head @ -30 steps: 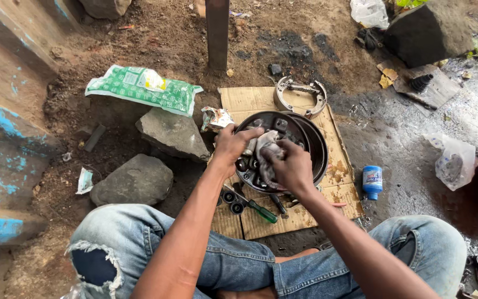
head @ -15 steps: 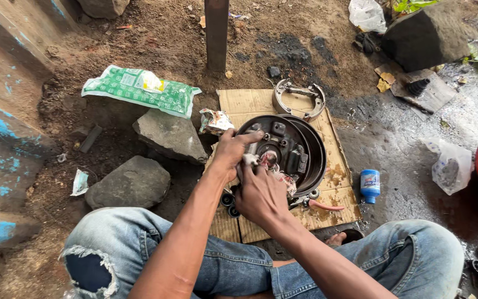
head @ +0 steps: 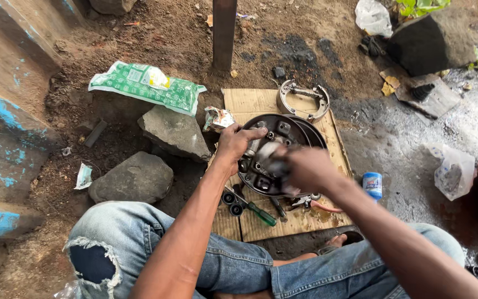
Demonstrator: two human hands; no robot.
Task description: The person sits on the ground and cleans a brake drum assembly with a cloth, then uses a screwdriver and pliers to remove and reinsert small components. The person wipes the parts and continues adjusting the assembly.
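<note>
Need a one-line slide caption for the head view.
Seated on the ground, left hand steadies a round metal brake plate on cardboard while the blurred right hand works over it.

ground: bare dirt, wet grey patch at right (daylight) | left: worn wall (head: 6,127) with blue paint | rocks (head: 134,178) | upright post (head: 224,33) | flattened cardboard (head: 250,102)

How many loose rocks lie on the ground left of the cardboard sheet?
2: an angular grey rock just below the green bag, and a rounder grey rock nearer the person's knee. More may sit hidden outside view.
</note>
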